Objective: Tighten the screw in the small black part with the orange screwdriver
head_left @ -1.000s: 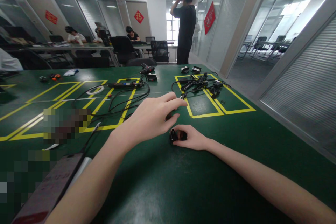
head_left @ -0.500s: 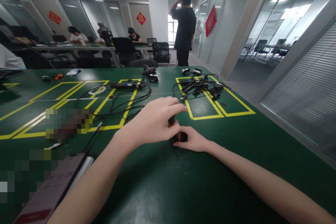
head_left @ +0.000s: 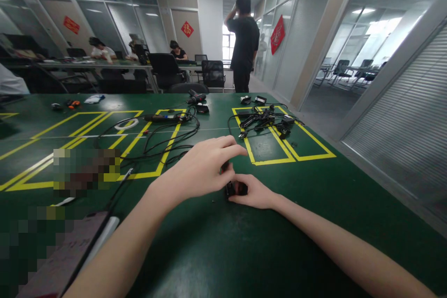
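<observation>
two hands meet over a small black part at the bench

a worker's right hand (head_left: 256, 192) pinches a small black part (head_left: 229, 189) against the green bench (head_left: 195, 260), thumb and fingers closed about it, while the left hand (head_left: 209, 167) arches just above with its fingers curled on a dark piece (head_left: 225, 166), mostly hidden, a touch of red showing. the hands are close together; whether they touch, or whether the two pieces do, cannot be told from this angle. the step in hand looks to be close fitting or turning work, the right hand steadying, the left working from above. the next move appears to call for a firm right-hand grip and the left-hand piece lined up squarely over the part. beyond the hands, a tangle of black cables and parts (head_left: 265, 118) lies across yellow tape frames (head_left: 272, 161), and a power drill (head_left: 196, 97) rests near the bench's far edge. in the background, a person in black (head_left: 243, 51) stands with one arm raised.
</observation>
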Action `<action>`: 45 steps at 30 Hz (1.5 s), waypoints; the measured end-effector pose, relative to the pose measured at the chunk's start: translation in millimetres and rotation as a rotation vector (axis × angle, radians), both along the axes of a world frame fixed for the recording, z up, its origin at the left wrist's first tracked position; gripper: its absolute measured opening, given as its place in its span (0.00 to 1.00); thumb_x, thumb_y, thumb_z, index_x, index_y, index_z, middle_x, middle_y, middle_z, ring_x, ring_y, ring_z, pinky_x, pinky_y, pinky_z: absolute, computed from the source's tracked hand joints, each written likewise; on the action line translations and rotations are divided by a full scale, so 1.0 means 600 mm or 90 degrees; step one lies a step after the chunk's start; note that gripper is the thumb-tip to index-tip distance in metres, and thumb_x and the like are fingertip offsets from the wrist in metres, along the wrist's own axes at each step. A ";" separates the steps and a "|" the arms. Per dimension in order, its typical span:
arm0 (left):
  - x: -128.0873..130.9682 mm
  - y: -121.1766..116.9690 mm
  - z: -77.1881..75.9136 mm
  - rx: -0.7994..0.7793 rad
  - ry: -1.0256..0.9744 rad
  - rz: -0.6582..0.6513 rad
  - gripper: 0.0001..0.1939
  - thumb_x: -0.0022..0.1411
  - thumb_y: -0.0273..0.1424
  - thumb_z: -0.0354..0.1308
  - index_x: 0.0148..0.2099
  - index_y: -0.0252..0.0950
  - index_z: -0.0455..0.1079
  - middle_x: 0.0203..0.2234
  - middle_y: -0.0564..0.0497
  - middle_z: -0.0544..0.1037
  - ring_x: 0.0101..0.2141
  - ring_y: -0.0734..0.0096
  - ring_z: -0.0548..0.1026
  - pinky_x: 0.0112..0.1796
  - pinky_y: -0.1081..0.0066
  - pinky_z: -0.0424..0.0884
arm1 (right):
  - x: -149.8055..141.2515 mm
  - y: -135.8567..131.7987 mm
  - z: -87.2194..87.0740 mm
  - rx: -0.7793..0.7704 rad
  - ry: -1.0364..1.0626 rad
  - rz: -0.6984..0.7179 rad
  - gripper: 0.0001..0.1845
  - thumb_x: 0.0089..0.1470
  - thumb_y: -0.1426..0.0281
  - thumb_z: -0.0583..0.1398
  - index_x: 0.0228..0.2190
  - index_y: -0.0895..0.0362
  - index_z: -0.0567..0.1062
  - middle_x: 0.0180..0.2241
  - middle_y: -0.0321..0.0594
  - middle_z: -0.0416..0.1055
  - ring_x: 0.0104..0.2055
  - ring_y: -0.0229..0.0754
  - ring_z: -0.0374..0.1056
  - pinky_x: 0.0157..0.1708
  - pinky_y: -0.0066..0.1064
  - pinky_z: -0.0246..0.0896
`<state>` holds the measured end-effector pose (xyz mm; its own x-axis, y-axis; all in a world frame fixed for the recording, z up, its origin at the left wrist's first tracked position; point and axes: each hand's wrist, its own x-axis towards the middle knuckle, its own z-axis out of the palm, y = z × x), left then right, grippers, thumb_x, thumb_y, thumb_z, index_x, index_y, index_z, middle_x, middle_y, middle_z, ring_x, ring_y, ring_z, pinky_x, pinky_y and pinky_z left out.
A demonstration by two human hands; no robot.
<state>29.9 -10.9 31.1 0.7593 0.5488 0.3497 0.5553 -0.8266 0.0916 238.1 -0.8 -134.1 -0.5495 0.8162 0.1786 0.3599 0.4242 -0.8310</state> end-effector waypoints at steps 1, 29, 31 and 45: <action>0.000 0.000 -0.001 -0.004 0.003 0.010 0.19 0.65 0.24 0.53 0.56 0.40 0.72 0.44 0.48 0.76 0.38 0.66 0.76 0.36 0.69 0.68 | 0.000 0.000 -0.001 0.001 -0.002 0.000 0.17 0.50 0.69 0.70 0.42 0.58 0.77 0.30 0.32 0.71 0.30 0.38 0.67 0.32 0.28 0.60; -0.004 0.000 -0.001 -0.037 0.010 -0.004 0.21 0.62 0.23 0.54 0.56 0.38 0.70 0.45 0.48 0.75 0.42 0.64 0.76 0.41 0.67 0.70 | -0.002 -0.001 -0.003 -0.022 -0.002 -0.007 0.11 0.49 0.69 0.70 0.35 0.57 0.76 0.29 0.32 0.71 0.30 0.39 0.67 0.31 0.29 0.60; -0.004 0.000 -0.001 -0.039 0.013 0.004 0.19 0.66 0.25 0.53 0.57 0.40 0.70 0.46 0.49 0.75 0.39 0.67 0.76 0.38 0.68 0.70 | -0.002 -0.001 -0.003 -0.015 -0.010 -0.011 0.12 0.49 0.69 0.70 0.36 0.56 0.76 0.30 0.33 0.71 0.30 0.40 0.67 0.31 0.30 0.60; -0.006 0.005 -0.003 -0.042 0.003 0.001 0.21 0.69 0.28 0.52 0.63 0.40 0.67 0.49 0.47 0.75 0.43 0.63 0.77 0.42 0.67 0.72 | -0.001 -0.001 -0.005 -0.009 0.000 -0.009 0.15 0.49 0.69 0.71 0.39 0.56 0.77 0.30 0.34 0.73 0.30 0.40 0.68 0.32 0.30 0.61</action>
<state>26.4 -7.7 29.5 0.7601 0.5717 0.3087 0.5569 -0.8181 0.1438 237.5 -1.4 -137.3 -0.5375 0.8265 0.1672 0.3657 0.4071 -0.8370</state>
